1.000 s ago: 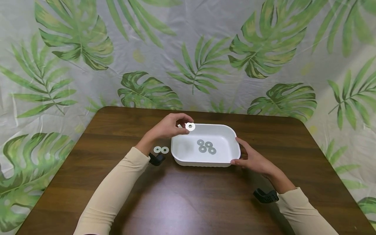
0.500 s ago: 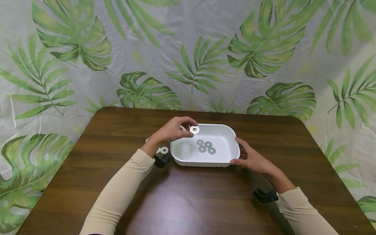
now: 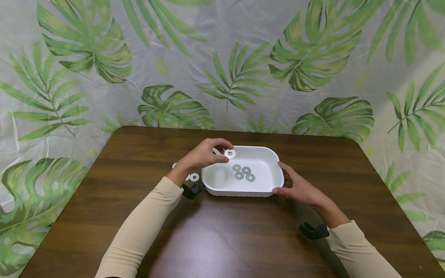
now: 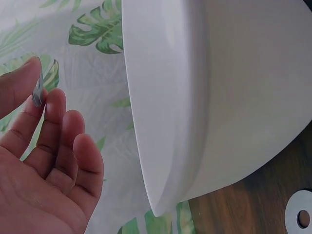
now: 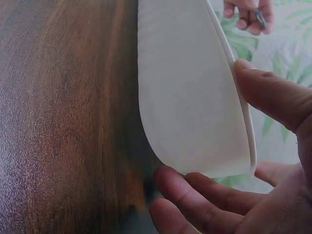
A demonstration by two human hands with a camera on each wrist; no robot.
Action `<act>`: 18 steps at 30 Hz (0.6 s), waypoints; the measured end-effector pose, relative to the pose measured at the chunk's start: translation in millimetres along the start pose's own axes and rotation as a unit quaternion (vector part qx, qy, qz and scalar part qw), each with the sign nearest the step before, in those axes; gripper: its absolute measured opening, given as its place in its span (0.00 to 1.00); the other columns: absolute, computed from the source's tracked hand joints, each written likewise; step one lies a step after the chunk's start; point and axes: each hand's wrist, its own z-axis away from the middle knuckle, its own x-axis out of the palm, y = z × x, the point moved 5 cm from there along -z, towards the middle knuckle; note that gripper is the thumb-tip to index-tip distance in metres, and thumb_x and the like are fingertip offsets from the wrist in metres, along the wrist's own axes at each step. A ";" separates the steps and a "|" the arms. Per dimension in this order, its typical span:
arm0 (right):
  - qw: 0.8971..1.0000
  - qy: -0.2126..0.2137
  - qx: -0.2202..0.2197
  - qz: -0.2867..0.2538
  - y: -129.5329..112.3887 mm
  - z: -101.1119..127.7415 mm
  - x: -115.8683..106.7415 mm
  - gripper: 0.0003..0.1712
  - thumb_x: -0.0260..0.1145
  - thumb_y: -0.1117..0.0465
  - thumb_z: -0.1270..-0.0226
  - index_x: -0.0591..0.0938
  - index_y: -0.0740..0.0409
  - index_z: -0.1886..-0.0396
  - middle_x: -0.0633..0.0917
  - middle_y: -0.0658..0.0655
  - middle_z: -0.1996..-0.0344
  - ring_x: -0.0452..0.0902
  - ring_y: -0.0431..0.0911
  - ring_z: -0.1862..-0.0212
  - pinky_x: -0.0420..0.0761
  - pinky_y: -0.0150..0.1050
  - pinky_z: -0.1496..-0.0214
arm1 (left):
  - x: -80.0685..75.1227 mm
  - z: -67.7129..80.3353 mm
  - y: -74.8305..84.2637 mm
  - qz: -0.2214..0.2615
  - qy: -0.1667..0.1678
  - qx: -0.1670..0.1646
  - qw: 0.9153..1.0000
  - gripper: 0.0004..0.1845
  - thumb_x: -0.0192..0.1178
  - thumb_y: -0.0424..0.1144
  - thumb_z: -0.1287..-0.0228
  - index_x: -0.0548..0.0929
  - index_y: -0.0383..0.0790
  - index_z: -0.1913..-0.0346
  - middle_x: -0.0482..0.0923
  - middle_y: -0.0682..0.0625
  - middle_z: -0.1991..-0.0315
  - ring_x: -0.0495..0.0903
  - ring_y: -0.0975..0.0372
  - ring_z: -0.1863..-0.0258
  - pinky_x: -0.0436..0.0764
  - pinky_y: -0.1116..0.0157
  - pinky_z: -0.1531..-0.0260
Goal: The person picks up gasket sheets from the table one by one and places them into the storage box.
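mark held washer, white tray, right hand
held washer (image 3: 230, 153), head view, on its flat ring face.
white tray (image 3: 243, 191), head view, on its near outer wall.
right hand (image 3: 299, 189), head view, on its back.

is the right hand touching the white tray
Touching. In the right wrist view the right hand has its thumb on the rim of the white tray and fingers against its outer wall; the head view shows it cupping the tray's right end.
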 end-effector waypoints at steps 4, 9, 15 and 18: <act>1.000 0.000 -0.003 0.003 -0.6 0.0 -0.4 0.60 0.71 0.54 0.35 0.38 0.52 0.19 0.63 0.78 0.32 0.78 0.63 0.44 0.82 0.43 0.58 | 1.7 -0.4 -1.4 0.002 -0.002 -0.004 1.000 0.19 0.66 0.33 0.38 0.81 0.38 0.43 0.81 0.43 0.46 0.77 0.47 0.46 0.78 0.56 0.49; 1.000 0.001 -0.004 0.002 -1.1 0.6 -0.6 0.59 0.71 0.55 0.35 0.39 0.52 0.19 0.64 0.78 0.33 0.78 0.64 0.43 0.82 0.43 0.57 | 5.2 -0.1 -2.2 -0.016 -0.001 -0.005 1.000 0.20 0.67 0.33 0.38 0.81 0.39 0.43 0.79 0.44 0.42 0.76 0.49 0.43 0.78 0.57 0.48; 1.000 0.000 -0.008 0.000 -1.4 1.3 -0.4 0.59 0.71 0.55 0.35 0.39 0.53 0.19 0.64 0.78 0.33 0.78 0.63 0.44 0.82 0.43 0.57 | 5.7 2.4 -3.7 -0.015 0.000 -0.013 1.000 0.21 0.67 0.34 0.38 0.80 0.41 0.41 0.74 0.45 0.36 0.69 0.48 0.34 0.75 0.47 0.38; 1.000 -0.001 -0.008 -0.003 -1.7 1.4 -0.4 0.60 0.71 0.55 0.35 0.39 0.53 0.19 0.64 0.78 0.33 0.79 0.61 0.45 0.82 0.43 0.56 | 2.4 5.0 -4.4 -0.010 0.007 -0.015 1.000 0.21 0.66 0.34 0.37 0.80 0.41 0.41 0.74 0.45 0.37 0.70 0.48 0.34 0.74 0.48 0.38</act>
